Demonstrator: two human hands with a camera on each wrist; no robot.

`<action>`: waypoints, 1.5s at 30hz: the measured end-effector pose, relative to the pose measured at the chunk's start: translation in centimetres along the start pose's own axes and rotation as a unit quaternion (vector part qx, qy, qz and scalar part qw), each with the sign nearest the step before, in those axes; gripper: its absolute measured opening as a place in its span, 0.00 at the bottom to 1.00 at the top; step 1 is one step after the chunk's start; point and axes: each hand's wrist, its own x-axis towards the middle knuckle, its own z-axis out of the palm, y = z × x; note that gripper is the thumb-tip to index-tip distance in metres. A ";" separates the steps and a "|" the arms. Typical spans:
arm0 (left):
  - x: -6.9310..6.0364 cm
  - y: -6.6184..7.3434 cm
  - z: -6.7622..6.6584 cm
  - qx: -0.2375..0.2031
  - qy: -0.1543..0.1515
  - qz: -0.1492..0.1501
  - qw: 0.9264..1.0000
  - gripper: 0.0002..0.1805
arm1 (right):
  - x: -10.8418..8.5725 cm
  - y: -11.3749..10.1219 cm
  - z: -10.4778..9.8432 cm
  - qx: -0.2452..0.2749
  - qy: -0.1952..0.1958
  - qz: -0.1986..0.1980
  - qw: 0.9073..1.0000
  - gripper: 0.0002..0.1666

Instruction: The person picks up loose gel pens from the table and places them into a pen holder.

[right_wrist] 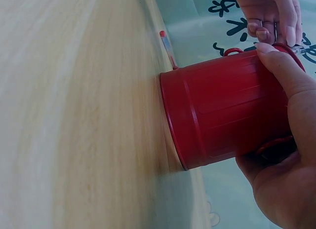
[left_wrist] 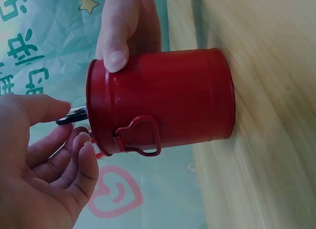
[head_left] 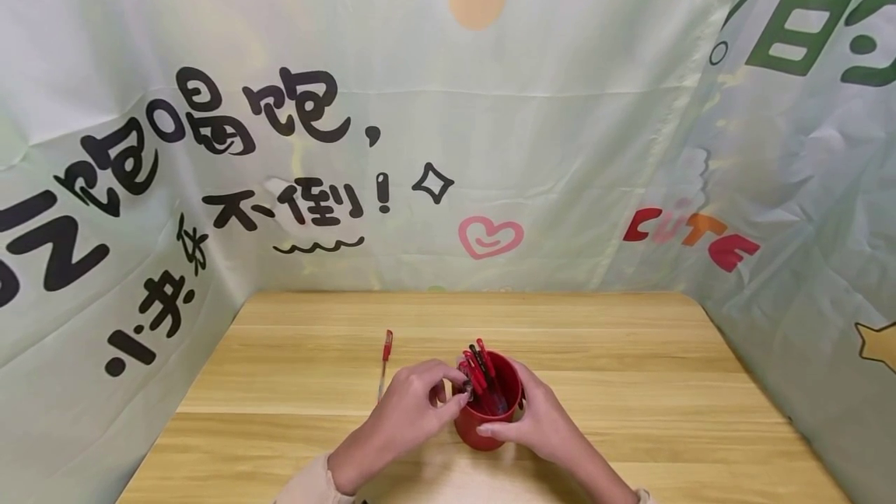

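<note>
A red metal bucket-shaped pen holder [head_left: 479, 437] stands upright on the table, with several red and black pens [head_left: 481, 364] leaning inside it. My right hand [head_left: 544, 415] grips the holder's right side, its thumb near the rim. At the left of the rim, my left hand [head_left: 418, 404] pinches the dark end of a pen [left_wrist: 73, 115] between thumb and finger; the holder's wall hides its lower part. A small looped handle [left_wrist: 157, 136] shows on the holder's side in the left wrist view. Left of the holder, a red-capped pen [head_left: 387, 348] lies on the table.
The wooden table [head_left: 630, 356] has rounded back corners. Pale printed cloth [head_left: 560, 138] hangs behind it and along both sides, with dark lettering and a pink heart.
</note>
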 end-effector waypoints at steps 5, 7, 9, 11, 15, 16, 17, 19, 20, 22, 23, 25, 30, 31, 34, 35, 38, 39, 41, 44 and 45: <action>0.2 -0.4 -0.9 -0.008 0.019 -0.008 1.000 0.10 | 0.0 0.0 0.0 -0.002 0.003 0.005 1.000 0.60; 0.3 -0.6 -1.3 -0.006 0.027 -0.010 1.000 0.09 | 0.0 -0.1 0.0 -0.005 0.004 0.008 1.000 0.60; 0.5 -0.9 -1.7 -0.001 0.038 -0.010 0.999 0.09 | 0.0 -0.1 0.0 -0.010 0.005 0.007 1.000 0.60; 0.7 -1.2 -2.0 0.012 0.050 -0.013 0.999 0.10 | 0.0 -0.1 0.0 -0.011 0.005 0.007 1.000 0.60; 1.1 -2.1 -2.5 0.052 0.069 -0.037 0.996 0.10 | 0.1 0.0 0.0 -0.013 0.004 0.008 1.000 0.60; 1.2 -2.4 -2.6 0.064 0.071 -0.047 0.994 0.10 | 0.1 0.0 0.0 -0.013 0.005 0.008 1.000 0.60; 1.3 -2.7 -2.6 0.076 0.072 -0.058 0.993 0.10 | 0.1 0.0 0.0 -0.014 0.005 0.009 1.000 0.60; 1.6 -3.5 -2.7 0.103 0.073 -0.079 0.989 0.11 | 0.1 0.0 0.0 -0.014 0.006 0.010 1.000 0.60; 1.6 -3.9 -2.7 0.116 0.074 -0.088 0.987 0.12 | 0.1 0.0 0.0 -0.015 0.007 0.010 1.000 0.60; 1.8 -4.8 -2.8 0.135 0.075 -0.104 0.982 0.13 | 0.1 0.0 0.0 -0.015 0.007 0.011 1.000 0.61; 1.8 -5.3 -2.8 0.143 0.077 -0.112 0.980 0.13 | 0.1 0.0 0.0 -0.016 0.007 0.012 1.000 0.61; 1.9 -6.2 -2.9 0.148 0.079 -0.128 0.978 0.14 | 0.1 0.0 0.0 -0.015 0.006 0.015 1.000 0.61; 2.4 -8.4 -2.8 0.148 0.077 -0.169 0.971 0.15 | 0.1 -0.1 0.0 -0.017 0.003 0.020 1.000 0.62; 2.5 -8.8 -2.8 0.149 0.076 -0.175 0.970 0.16 | 0.1 0.0 0.0 -0.017 0.003 0.020 1.000 0.62; 2.7 -9.9 -2.6 0.154 0.065 -0.194 0.967 0.18 | 0.2 0.0 -0.1 -0.016 0.005 0.022 1.000 0.62; 2.7 -10.1 -2.6 0.155 0.060 -0.201 0.965 0.19 | 0.2 0.0 -0.1 -0.015 0.005 0.024 1.000 0.62; 2.6 -10.9 -2.4 0.166 0.043 -0.222 0.960 0.21 | 0.2 0.0 -0.1 -0.013 0.003 0.030 0.999 0.62; 2.6 -11.1 -2.3 0.169 0.037 -0.229 0.958 0.21 | 0.2 0.0 -0.1 -0.013 0.003 0.032 0.999 0.62; 2.5 -11.5 -2.1 0.175 0.029 -0.238 0.955 0.22 | 0.2 -0.1 0.0 -0.011 0.002 0.032 0.999 0.62; 2.4 -12.3 -1.9 0.182 0.013 -0.247 0.952 0.22 | 0.1 -0.1 -0.1 -0.010 0.001 0.031 0.999 0.62; 2.4 -12.5 -1.9 0.184 0.009 -0.249 0.951 0.22 | 0.1 -0.1 -0.1 -0.010 0.001 0.030 1.000 0.62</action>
